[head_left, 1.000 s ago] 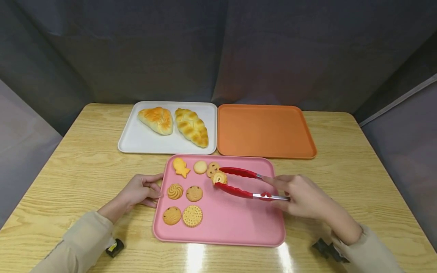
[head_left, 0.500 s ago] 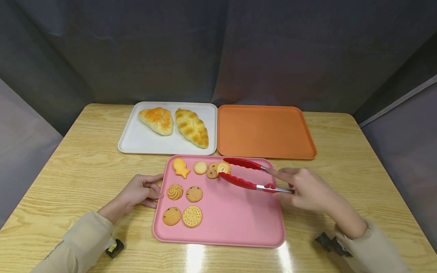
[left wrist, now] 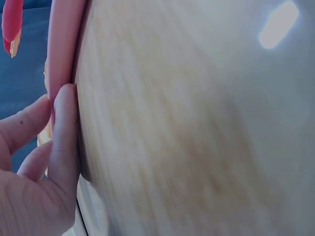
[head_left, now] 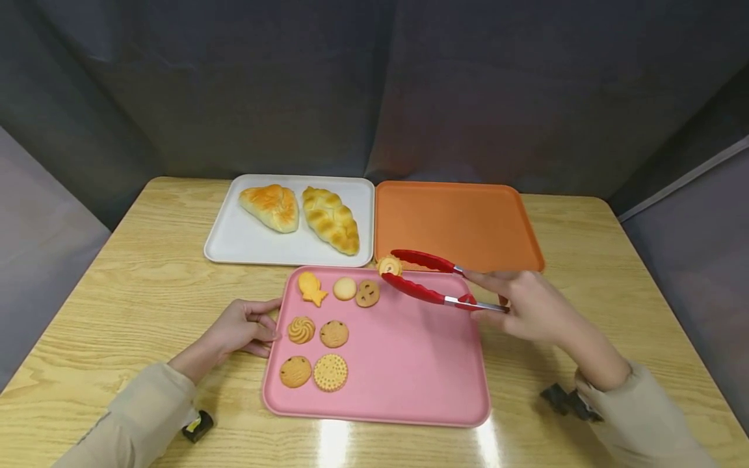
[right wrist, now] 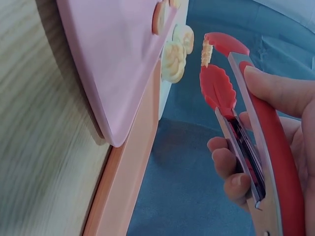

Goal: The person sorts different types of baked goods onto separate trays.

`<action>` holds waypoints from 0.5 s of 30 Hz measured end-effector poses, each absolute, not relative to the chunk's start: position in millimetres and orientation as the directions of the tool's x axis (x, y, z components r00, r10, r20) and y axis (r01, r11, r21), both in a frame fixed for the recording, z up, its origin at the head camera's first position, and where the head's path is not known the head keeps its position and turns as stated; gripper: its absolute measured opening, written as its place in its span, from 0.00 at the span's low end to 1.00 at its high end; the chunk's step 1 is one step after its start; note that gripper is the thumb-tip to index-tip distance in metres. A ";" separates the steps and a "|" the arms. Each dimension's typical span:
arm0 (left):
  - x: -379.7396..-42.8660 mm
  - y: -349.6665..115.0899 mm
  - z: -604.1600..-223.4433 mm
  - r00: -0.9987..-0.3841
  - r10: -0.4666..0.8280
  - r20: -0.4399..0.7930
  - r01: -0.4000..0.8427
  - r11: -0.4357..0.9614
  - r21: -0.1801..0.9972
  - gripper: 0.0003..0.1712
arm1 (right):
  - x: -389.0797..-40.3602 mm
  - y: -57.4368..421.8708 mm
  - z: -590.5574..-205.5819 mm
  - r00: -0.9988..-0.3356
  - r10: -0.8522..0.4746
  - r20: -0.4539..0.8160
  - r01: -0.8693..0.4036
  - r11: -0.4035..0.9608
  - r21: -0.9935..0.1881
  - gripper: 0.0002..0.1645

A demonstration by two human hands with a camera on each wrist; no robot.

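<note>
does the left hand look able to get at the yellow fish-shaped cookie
Probably yes, once the left hand releases the pink rectangular tray: the yellow fish-shaped cookie lies nearby, uncovered.

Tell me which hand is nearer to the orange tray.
Right. The right hand, holding the tongs, is by the near right corner of the orange tray; the left hand is farther off, gripping the left edge of the pink tray.

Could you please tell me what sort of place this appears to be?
Probably a staged workspace rather than a working kitchen: a dark curtain hangs close behind a wooden table, where a pink tray bears biscuits.
</note>
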State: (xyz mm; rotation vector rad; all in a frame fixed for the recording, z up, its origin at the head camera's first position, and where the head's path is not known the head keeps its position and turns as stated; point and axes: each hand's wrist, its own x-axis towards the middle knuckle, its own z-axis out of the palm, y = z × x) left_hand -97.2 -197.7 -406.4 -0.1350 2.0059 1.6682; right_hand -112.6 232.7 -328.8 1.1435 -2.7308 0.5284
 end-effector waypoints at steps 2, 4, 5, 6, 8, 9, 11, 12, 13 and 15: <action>-97.4 -197.5 -406.9 -0.859 0.248 -0.448 -0.395 0.237 0.888 0.37 | -114.4 233.0 -327.5 -0.717 -0.655 0.238 -0.696 0.664 -0.273 0.34; -97.5 -197.4 -407.3 -0.860 0.247 -0.447 -0.393 0.239 0.888 0.37 | -116.2 233.2 -326.0 -0.727 -0.647 0.228 -0.686 0.674 -0.276 0.34; -97.5 -197.4 -407.5 -0.860 0.247 -0.446 -0.392 0.239 0.888 0.38 | -117.2 233.3 -325.3 -0.729 -0.646 0.227 -0.684 0.676 -0.273 0.34; -97.4 -197.5 -407.6 -0.860 0.247 -0.446 -0.392 0.239 0.888 0.37 | -118.2 233.2 -324.5 -0.729 -0.644 0.231 -0.684 0.677 -0.273 0.34; -97.3 -197.8 -407.8 -0.861 0.246 -0.445 -0.391 0.239 0.889 0.37 | -120.7 233.4 -323.4 -0.726 -0.642 0.246 -0.687 0.678 -0.261 0.34; -97.3 -197.9 -407.9 -0.862 0.246 -0.444 -0.391 0.238 0.889 0.37 | -122.0 233.4 -322.7 -0.725 -0.641 0.252 -0.689 0.679 -0.254 0.34; -97.1 -198.2 -408.1 -0.862 0.246 -0.444 -0.391 0.237 0.889 0.37 | -124.6 233.5 -321.5 -0.722 -0.639 0.265 -0.692 0.679 -0.245 0.33; -97.1 -198.2 -408.1 -0.862 0.245 -0.444 -0.390 0.237 0.889 0.37 | -126.1 233.6 -321.1 -0.719 -0.639 0.273 -0.694 0.679 -0.239 0.33; -97.1 -198.3 -408.3 -0.862 0.245 -0.443 -0.389 0.239 0.890 0.38 | -127.5 233.7 -320.7 -0.718 -0.639 0.277 -0.695 0.679 -0.234 0.33; -97.1 -198.4 -408.6 -0.863 0.244 -0.443 -0.389 0.239 0.890 0.38 | -130.4 233.9 -319.8 -0.717 -0.638 0.280 -0.696 0.680 -0.233 0.33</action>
